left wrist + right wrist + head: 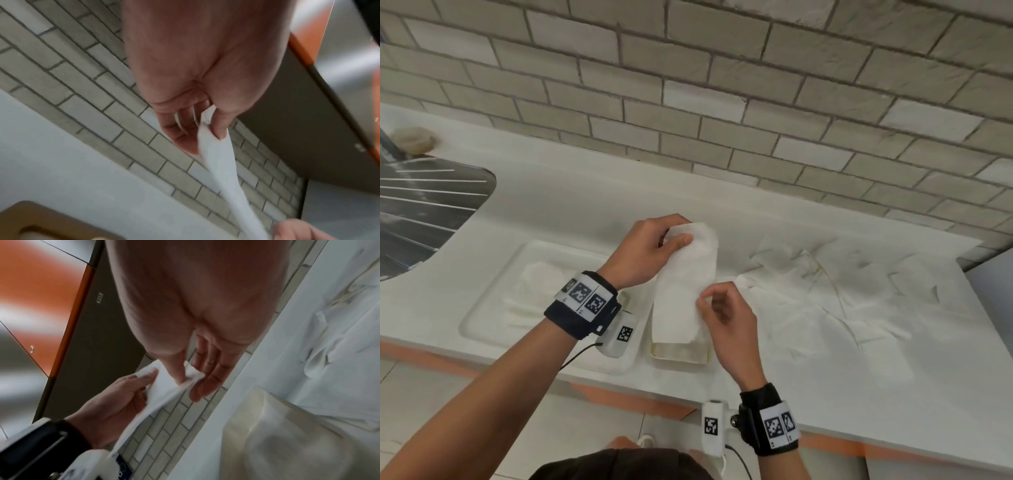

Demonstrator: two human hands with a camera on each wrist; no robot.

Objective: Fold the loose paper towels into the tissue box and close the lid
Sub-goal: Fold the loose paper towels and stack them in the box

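A folded white paper towel [685,291] hangs lengthwise between both hands, above the open beige tissue box [678,356] near the counter's front edge. My left hand [683,231] pinches its far top end between thumb and fingers. My right hand [702,298] pinches its right edge about halfway down. In the left wrist view the left hand [207,131] pinches the towel [218,162]. The right wrist view shows the right hand [191,382] pinching the towel [164,382], with the box [277,426] below. The box's inside is hidden by the towel.
Several loose, crumpled paper towels [825,301] lie spread on the white counter [585,205] right of the box. Left of the box lies a flat rounded panel with a slot [517,301], brown in the left wrist view [30,219]. A steel sink drainer [421,205] is far left; the brick wall [722,85] stands behind.
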